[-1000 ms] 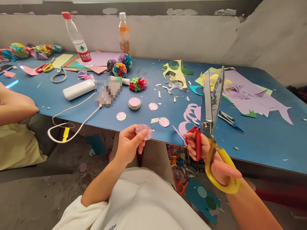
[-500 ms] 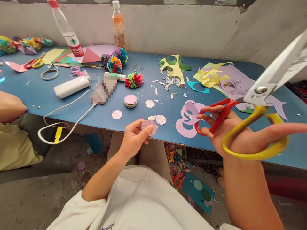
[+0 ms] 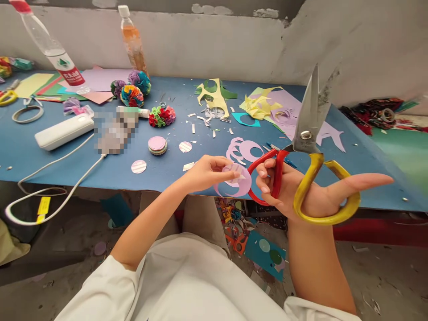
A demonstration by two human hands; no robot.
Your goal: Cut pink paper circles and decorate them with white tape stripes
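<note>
My left hand (image 3: 212, 171), thumb and fingers closed together, pinches a round purple paper disc (image 3: 233, 171) with pale stripes at the table's front edge. Purple crescent-shaped paper (image 3: 239, 188) shows just below the disc; whether it is held too, I cannot tell. My right hand (image 3: 289, 189) has its fingers in the red loop and thumb through the yellow loop of large scissors (image 3: 306, 134). The blades point upward, a little apart. Between the hands, purple cut-out rings (image 3: 251, 151) lie on the table. To the left are a striped disc (image 3: 138, 166), another striped disc (image 3: 185, 146) and a small disc stack (image 3: 157, 145).
On the blue table (image 3: 110, 174) stand a water bottle (image 3: 68, 73) and an orange drink bottle (image 3: 133, 44). A white power bank (image 3: 63, 131) has a cable hanging over the edge. Ruffled paper balls (image 3: 131, 96), yellow scraps (image 3: 264, 104) and a tape roll (image 3: 27, 114) lie farther back.
My left hand has moved right with the disc, close to the scissors' red handle. The scissors have swung more upright. The view has shifted rightward.
</note>
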